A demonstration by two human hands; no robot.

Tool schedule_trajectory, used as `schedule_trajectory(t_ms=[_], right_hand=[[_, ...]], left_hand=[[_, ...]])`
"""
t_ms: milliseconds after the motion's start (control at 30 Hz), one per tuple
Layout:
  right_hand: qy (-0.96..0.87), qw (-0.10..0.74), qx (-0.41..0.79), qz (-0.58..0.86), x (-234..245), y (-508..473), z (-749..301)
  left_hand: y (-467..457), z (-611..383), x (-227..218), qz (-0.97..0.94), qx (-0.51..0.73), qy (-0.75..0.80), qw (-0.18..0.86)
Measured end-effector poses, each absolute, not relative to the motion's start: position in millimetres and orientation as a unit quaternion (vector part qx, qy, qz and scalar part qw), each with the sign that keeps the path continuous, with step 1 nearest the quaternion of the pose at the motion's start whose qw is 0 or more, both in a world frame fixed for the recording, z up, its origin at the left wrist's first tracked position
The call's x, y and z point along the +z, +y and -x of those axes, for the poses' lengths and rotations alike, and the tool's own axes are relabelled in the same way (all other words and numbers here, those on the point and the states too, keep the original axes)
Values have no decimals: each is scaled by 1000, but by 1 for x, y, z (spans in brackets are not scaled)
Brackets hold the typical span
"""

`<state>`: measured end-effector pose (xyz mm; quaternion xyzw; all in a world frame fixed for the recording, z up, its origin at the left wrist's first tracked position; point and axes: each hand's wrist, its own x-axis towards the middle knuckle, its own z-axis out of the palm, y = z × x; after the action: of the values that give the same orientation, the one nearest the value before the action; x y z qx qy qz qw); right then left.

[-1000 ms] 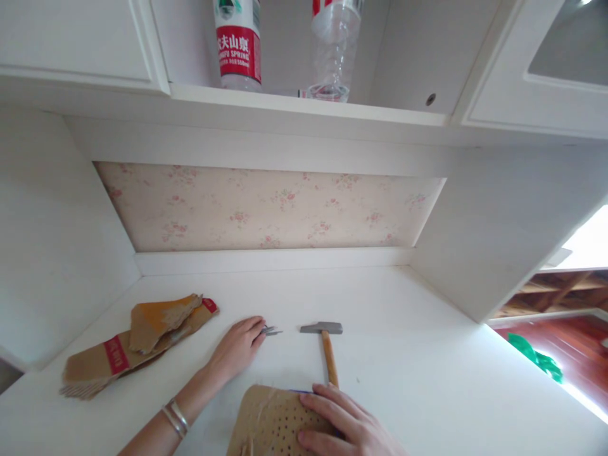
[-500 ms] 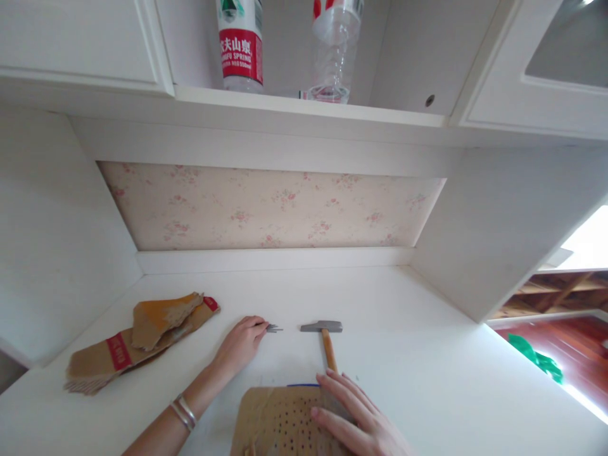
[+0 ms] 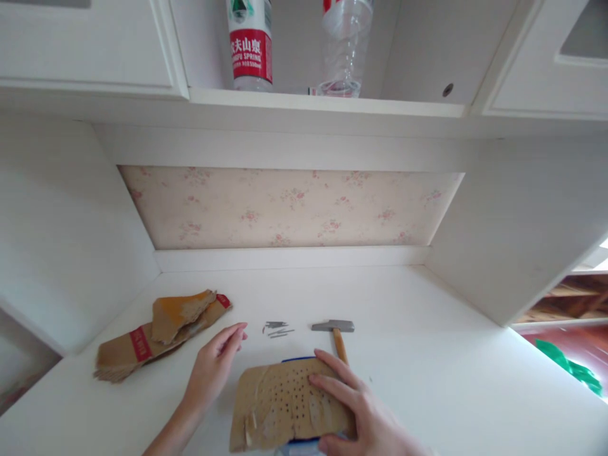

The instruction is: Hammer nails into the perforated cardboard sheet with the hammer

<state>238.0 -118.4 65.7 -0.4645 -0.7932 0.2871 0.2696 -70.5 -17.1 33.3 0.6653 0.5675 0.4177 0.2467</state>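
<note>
A brown cardboard piece [image 3: 266, 392] dotted with rows of small holes lies at the front, over a blue-edged object [image 3: 304, 448] that is mostly hidden. My right hand [image 3: 356, 405] grips its right side, fingers on top and thumb at the near edge. My left hand [image 3: 216, 361] hovers left of the cardboard with thumb and fingers pressed together; whether a small thing is between them I cannot make out. Beyond it, several thin grey nails [image 3: 276, 325] lie loose on the white surface [image 3: 408, 354]. Right of them rests a hammer [image 3: 339, 335] with a wooden handle, partly behind my right hand.
Torn cardboard [image 3: 123, 351] lies at the left. Above, a cabinet shelf [image 3: 294, 101] holds a red-labelled water bottle [image 3: 251, 50] and a clear bottle [image 3: 344, 50]. White side panels stand left and right, with floral wallpaper [image 3: 294, 209] behind.
My left hand has come away from the nails, back and to the left. My right hand has shifted its grip, and the cardboard is now tilted with its near edge showing. The view has turned slightly left.
</note>
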Motion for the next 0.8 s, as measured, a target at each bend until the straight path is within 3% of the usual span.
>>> schedule_trajectory(t_ms=[100,167,267,400,467,600,800], right_hand=[[-798,254,319,444,69,-106,-233],[-802,267,337,414,69,-100,-233],[-757,368,347,413,59,-93,-239],[-589,507,280,564,38,-77,-252],[-557,461,221,655,28,-70,-260],[-603,238,160,744,16,-63,-270],[-649,131,133,738,16,-72,-266]], left_hand=[[-23,79,33,-599,420,601,321],[-26,81,30,-602,406,612,315],[-30,80,23,-612,375,633,291],[-35,75,13,-651,303,641,271],[-35,71,11,-682,260,633,258],[-24,60,10,-740,170,623,190],[10,41,14,-784,38,613,94]])
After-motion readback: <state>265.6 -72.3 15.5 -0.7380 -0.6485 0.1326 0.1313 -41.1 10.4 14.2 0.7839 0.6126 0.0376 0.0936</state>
